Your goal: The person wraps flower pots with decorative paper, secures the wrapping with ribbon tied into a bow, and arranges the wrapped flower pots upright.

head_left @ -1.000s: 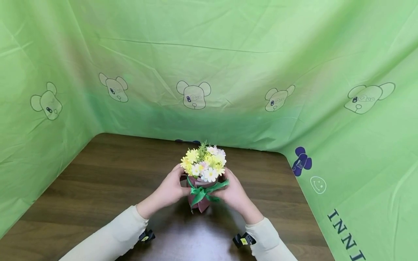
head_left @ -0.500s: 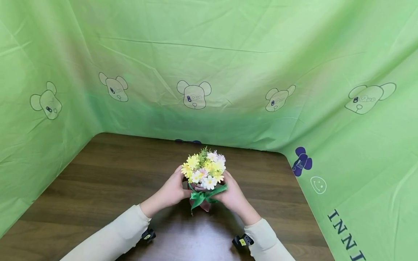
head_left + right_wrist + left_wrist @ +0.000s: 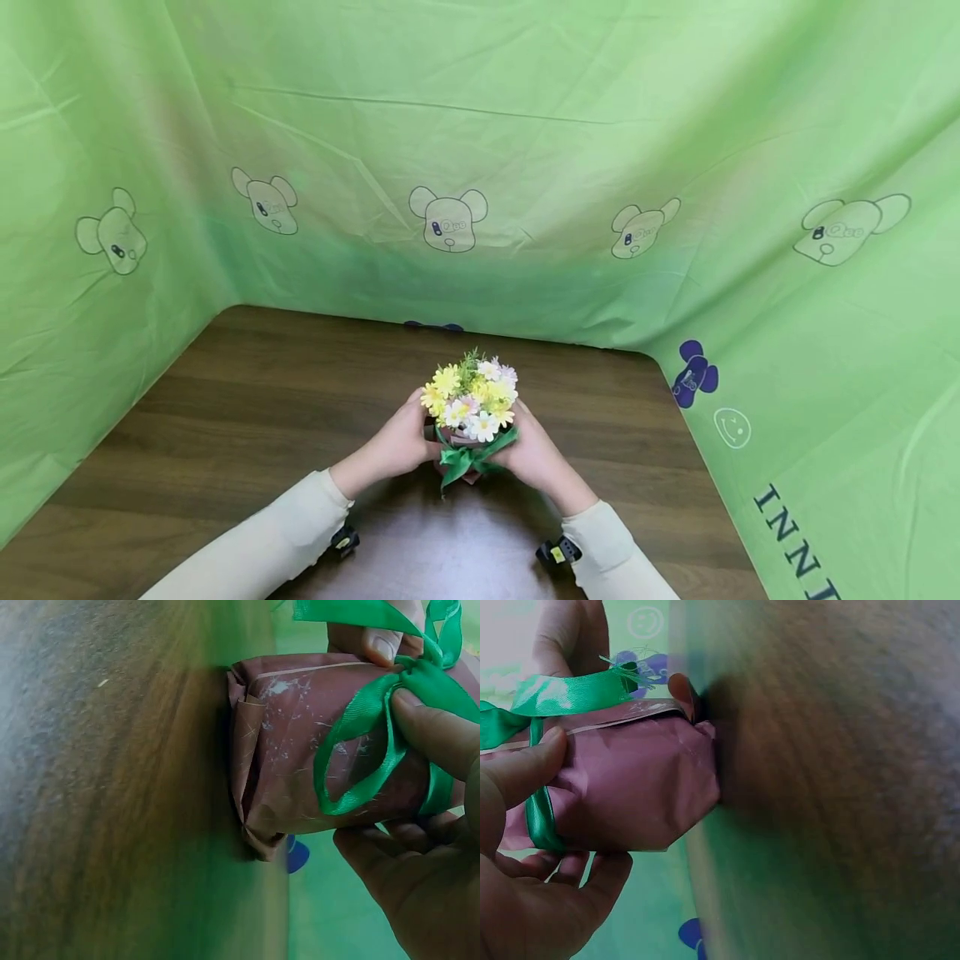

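Note:
A small bouquet (image 3: 471, 402) of yellow, white and pink daisies stands upright near the middle of the table. Its dusty-pink wrapping paper (image 3: 637, 776) is tied with a green ribbon bow (image 3: 360, 742). From the left side, my left hand (image 3: 396, 440) grips the wrapping, thumb in front and fingers behind. My right hand (image 3: 534, 450) holds the opposite side, with its thumb against the ribbon. Both wrist views show the wrapped base right at the wooden surface; I cannot tell for sure whether it touches. Flowers hide some of the fingers in the head view.
The brown wooden table (image 3: 300, 392) extends around the bouquet. A green cloth (image 3: 525, 125) printed with bear heads hangs along its back and both sides. A dark strapped device (image 3: 558, 552) sits at the right wrist, another at the left.
Both hands have lowered the bouquet together, so the flowers sit a little lower in the head view. The hold on its wrapping looks the same.

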`<state>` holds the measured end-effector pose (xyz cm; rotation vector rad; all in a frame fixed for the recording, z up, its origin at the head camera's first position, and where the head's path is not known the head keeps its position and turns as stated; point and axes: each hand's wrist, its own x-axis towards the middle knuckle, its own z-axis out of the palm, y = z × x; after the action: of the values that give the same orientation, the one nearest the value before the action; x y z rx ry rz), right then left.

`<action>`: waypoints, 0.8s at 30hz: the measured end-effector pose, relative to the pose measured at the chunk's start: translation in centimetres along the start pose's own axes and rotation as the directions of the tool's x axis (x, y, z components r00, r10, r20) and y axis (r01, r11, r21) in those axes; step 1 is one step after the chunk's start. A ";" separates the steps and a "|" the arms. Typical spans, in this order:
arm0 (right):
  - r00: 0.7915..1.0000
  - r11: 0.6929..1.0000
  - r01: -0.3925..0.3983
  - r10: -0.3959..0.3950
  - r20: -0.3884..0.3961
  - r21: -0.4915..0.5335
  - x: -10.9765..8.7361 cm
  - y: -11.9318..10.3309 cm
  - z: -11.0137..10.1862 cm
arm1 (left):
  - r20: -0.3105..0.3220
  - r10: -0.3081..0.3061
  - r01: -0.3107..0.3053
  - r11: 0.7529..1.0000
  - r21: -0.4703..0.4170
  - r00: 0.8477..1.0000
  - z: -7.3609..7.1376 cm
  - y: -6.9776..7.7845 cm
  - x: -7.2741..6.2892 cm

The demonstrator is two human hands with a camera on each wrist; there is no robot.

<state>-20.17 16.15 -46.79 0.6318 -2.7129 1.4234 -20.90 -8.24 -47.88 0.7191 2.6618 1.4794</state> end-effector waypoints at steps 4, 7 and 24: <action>0.999 0.999 -0.028 0.029 0.025 -0.039 -0.2 0.4 0.3 | 0.001 -0.016 0.016 0.999 0.028 1.000 0.3 -0.5 -0.1; 0.998 0.998 -0.033 0.035 0.044 -0.052 -0.1 0.6 0.4 | -0.005 -0.020 0.020 0.999 0.040 1.000 0.4 -0.9 -0.1; 1.000 0.999 0.008 -0.007 0.024 -0.050 -0.5 1.4 0.4 | 0.042 0.003 -0.010 0.984 0.178 0.999 0.8 -0.7 0.2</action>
<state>-20.14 16.74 -48.26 0.6594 -2.7517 1.3510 -21.13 -7.87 -48.86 0.7599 2.7881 1.2231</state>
